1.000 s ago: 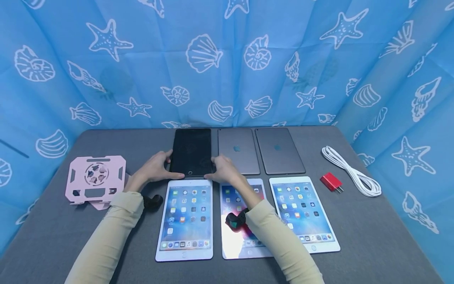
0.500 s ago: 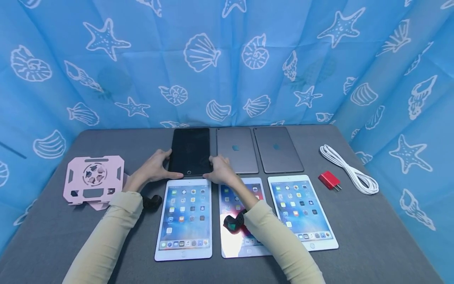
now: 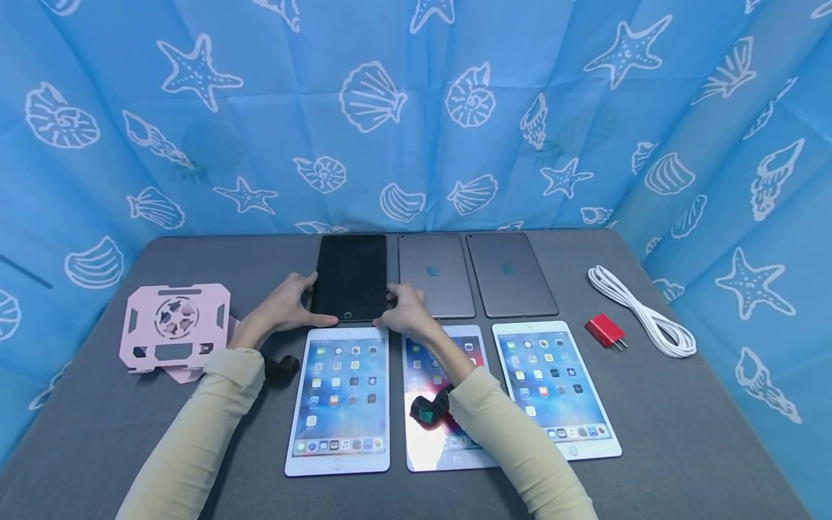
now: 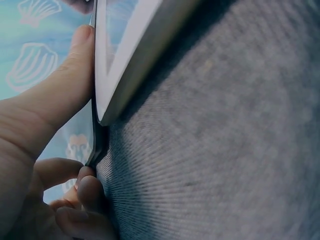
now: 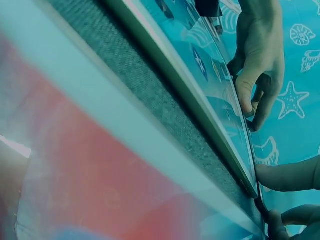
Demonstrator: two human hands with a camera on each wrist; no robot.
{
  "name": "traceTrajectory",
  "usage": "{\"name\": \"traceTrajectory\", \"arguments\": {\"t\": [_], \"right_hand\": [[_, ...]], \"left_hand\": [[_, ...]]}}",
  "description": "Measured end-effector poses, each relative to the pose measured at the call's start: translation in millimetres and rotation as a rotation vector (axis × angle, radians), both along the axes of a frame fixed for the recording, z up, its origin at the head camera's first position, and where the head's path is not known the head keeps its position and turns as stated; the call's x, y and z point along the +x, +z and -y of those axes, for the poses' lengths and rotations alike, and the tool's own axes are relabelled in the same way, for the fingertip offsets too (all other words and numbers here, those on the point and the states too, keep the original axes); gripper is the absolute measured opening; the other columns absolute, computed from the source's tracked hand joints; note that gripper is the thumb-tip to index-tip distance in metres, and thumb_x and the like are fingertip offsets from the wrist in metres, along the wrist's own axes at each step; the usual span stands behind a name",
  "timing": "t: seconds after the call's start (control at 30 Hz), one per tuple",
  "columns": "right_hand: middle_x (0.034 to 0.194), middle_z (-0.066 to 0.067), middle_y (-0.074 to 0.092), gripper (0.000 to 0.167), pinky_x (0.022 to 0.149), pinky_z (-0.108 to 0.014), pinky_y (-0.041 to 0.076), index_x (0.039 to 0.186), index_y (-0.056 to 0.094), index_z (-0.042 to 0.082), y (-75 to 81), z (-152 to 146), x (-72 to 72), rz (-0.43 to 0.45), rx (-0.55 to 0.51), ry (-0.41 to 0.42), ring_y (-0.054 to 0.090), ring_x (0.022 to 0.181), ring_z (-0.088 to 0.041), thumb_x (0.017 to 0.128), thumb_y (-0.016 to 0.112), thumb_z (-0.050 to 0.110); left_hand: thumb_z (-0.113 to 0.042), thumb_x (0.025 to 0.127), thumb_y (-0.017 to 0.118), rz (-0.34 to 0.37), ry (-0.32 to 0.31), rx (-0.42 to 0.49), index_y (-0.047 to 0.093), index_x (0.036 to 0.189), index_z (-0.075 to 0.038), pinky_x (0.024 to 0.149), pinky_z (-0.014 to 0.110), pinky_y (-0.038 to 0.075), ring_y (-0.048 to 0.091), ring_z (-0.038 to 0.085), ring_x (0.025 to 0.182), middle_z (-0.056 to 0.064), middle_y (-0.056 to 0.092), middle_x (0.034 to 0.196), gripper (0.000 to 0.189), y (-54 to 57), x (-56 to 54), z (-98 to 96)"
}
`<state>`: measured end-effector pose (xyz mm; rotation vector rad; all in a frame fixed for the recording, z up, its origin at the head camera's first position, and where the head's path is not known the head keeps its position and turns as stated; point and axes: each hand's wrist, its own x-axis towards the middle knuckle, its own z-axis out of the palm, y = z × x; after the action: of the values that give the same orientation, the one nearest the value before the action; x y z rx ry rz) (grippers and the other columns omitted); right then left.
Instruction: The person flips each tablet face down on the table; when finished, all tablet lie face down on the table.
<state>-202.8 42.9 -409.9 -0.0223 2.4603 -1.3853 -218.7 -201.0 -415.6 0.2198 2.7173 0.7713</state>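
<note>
A black tablet (image 3: 353,278) lies screen up and dark at the back of the table, its round home button toward the front edge. My left hand (image 3: 286,307) grips its front left corner, thumb along the front edge and curled fingers at the side. In the left wrist view, the left thumb (image 4: 75,70) and the bent fingers (image 4: 85,200) meet the tablet's thin edge. At the front right corner, my right hand (image 3: 408,312) holds the same tablet in a similar way. Both hands also appear around the edges in the right wrist view.
Two grey tablets (image 3: 435,276) lie face down to the right. Nearer, white tablets with lit screens (image 3: 339,401) form a row, one partly under the right forearm. A pink folding stand (image 3: 175,325) sits left; a red charger (image 3: 605,331) and coiled white cable (image 3: 643,314) lie right.
</note>
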Motion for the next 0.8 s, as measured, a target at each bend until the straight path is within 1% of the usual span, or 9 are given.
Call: {"name": "traceTrajectory", "arguments": {"t": [0.2,0.3,0.4,0.5,0.57,0.6,0.63,0.7,0.8], "right_hand": [[0.127,-0.014,0.057,0.08,0.117,-0.052,0.037,0.146,0.052,0.0,-0.8,1.6,-0.1,-0.005,-0.065,-0.049,0.034,0.131,-0.033,0.073,0.084,-0.007],[0.121,-0.012,0.056,0.08,0.117,-0.051,0.037,0.145,0.054,0.0,-1.7,3.0,-0.5,-0.013,-0.095,-0.074,0.035,0.129,-0.033,0.071,0.084,-0.01],[0.117,-0.011,0.057,0.082,0.116,-0.047,0.041,0.145,0.054,0.0,-2.1,3.8,-0.2,-0.034,-0.123,-0.093,0.044,0.125,-0.031,0.07,0.084,-0.011],[0.111,-0.007,0.057,0.08,0.106,-0.038,0.05,0.145,0.054,0.0,-2.6,3.4,0.1,-0.059,-0.155,-0.092,0.053,0.112,-0.025,0.071,0.084,-0.01],[0.109,-0.005,0.055,0.078,0.095,-0.032,0.053,0.145,0.054,0.001,-2.8,2.3,0.6,-0.061,-0.201,-0.075,0.054,0.104,-0.021,0.073,0.082,-0.009],[0.108,-0.007,0.055,0.077,0.088,-0.03,0.053,0.145,0.053,0.001,-2.4,1.6,1.1,-0.055,-0.234,-0.063,0.053,0.1,-0.02,0.075,0.081,-0.01],[0.11,-0.007,0.056,0.077,0.084,-0.028,0.053,0.147,0.052,0.002,-2.0,0.8,1.5,-0.044,-0.266,-0.053,0.054,0.099,-0.018,0.076,0.081,-0.01],[0.12,-0.01,0.06,0.08,0.082,-0.026,0.054,0.152,0.046,0.002,-1.2,-0.9,2.6,-0.015,-0.321,-0.036,0.06,0.101,-0.018,0.079,0.078,-0.01],[0.137,-0.017,0.061,0.085,0.089,-0.033,0.059,0.157,0.038,0.004,0.6,-2.8,4.1,0.014,-0.37,-0.022,0.069,0.109,-0.027,0.083,0.076,-0.009]], "left_hand": [[-0.044,0.082,0.084,0.004,-0.008,0.015,0.015,0.161,0.005,0.105,0.057,0.043,0.046,0.038,0.117,0.033,0.036,0.15,0.116,0.5,0.3,-0.3],[-0.045,0.082,0.084,0.001,-0.014,0.02,0.016,0.161,0.005,0.104,0.056,0.043,0.046,0.038,0.117,0.034,0.036,0.15,0.116,0.9,0.1,0.5],[-0.047,0.082,0.084,-0.004,-0.017,0.02,0.016,0.16,0.006,0.104,0.056,0.042,0.046,0.037,0.118,0.033,0.038,0.149,0.116,0.5,-0.5,1.7],[-0.048,0.082,0.083,-0.006,-0.026,0.017,0.017,0.16,0.006,0.102,0.054,0.043,0.047,0.036,0.116,0.033,0.039,0.148,0.116,0.1,-1.4,2.9],[-0.049,0.082,0.083,-0.01,-0.034,0.015,0.018,0.16,0.006,0.096,0.05,0.044,0.047,0.035,0.112,0.032,0.041,0.146,0.115,-0.1,-1.8,3.8],[-0.049,0.082,0.083,-0.01,-0.037,0.015,0.018,0.16,0.006,0.093,0.048,0.044,0.048,0.034,0.11,0.032,0.042,0.145,0.115,0.0,-2.0,4.3],[-0.048,0.083,0.083,-0.01,-0.04,0.016,0.018,0.16,0.006,0.091,0.046,0.044,0.048,0.034,0.108,0.032,0.042,0.144,0.114,-0.1,-2.2,4.9],[-0.048,0.082,0.083,-0.013,-0.046,0.017,0.019,0.159,0.007,0.087,0.043,0.043,0.048,0.033,0.105,0.032,0.043,0.143,0.114,0.4,-2.4,5.6],[-0.047,0.083,0.083,-0.024,-0.055,0.016,0.022,0.158,0.009,0.084,0.042,0.043,0.049,0.033,0.104,0.033,0.045,0.142,0.112,1.6,-2.7,5.0]]}}
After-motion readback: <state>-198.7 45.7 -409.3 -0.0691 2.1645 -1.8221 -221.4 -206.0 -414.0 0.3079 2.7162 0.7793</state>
